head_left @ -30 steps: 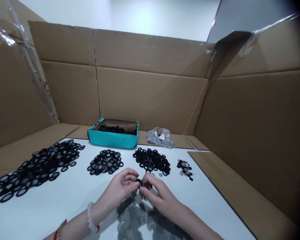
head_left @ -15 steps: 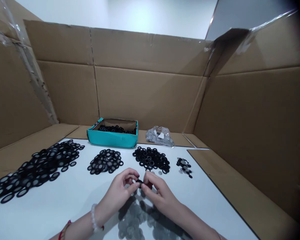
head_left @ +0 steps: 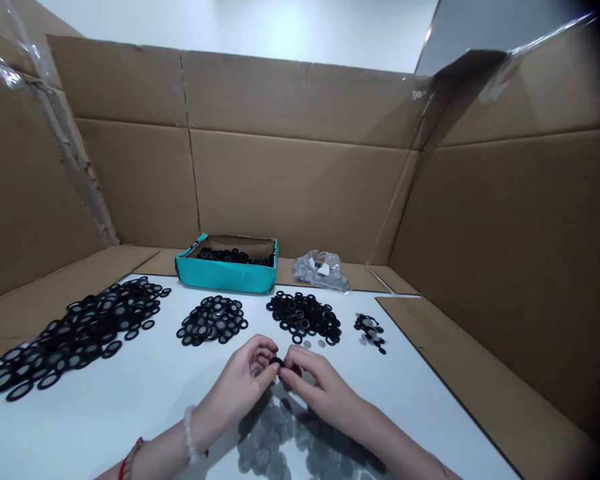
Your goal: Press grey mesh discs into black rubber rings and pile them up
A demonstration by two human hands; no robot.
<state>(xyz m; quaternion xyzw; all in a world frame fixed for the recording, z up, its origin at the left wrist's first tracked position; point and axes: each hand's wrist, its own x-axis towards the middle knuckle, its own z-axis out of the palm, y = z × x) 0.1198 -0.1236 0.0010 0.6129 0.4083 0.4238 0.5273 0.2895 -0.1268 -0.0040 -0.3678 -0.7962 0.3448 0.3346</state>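
Black rubber ring (head_left: 277, 362) pinched between the left hand (head_left: 239, 383) and right hand (head_left: 323, 390).

a: how's the light here?
b: bright and even. the white tabletop (head_left: 105, 427) looks pale, and the cardboard wall (head_left: 300, 193) has only soft shading.
a: any glare?
b: small glints on the plastic sheet (head_left: 3, 67) at top left and on the plastic bag (head_left: 321, 271).
a: and the edges?
b: straight lines bow toward the sides, and the top right corner fades to black.
a: is it sharp?
b: fairly, but the small ring (head_left: 277, 362) between the left hand (head_left: 240, 383) and right hand (head_left: 325, 393) looks soft. below them lies a blurry grey patch (head_left: 280, 433); i can't tell whether it's shadow or reflection.
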